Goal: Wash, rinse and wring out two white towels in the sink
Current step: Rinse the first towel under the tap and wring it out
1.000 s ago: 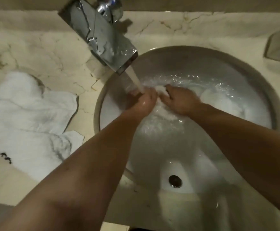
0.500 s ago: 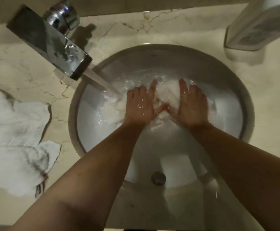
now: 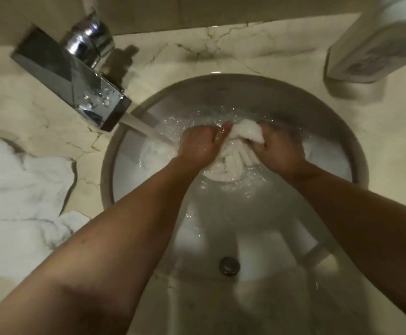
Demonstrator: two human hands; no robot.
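A wet white towel is bunched up in the far half of the round white sink, partly under water. My left hand grips its left side with curled fingers, and my right hand grips its right side, a lump of cloth sticking up above the thumb. Water pours from the chrome tap into the basin just left of my left hand. A second white towel lies crumpled on the counter to the left of the sink.
A pale dispenser bottle stands on the marble counter at the back right. The overflow hole shows on the near sink wall. My forearms cross the near half of the basin.
My hands lay flat with straight fingers on the towel half a second ago; now both have curled and gathered it into a bunch. The view has shifted slightly.
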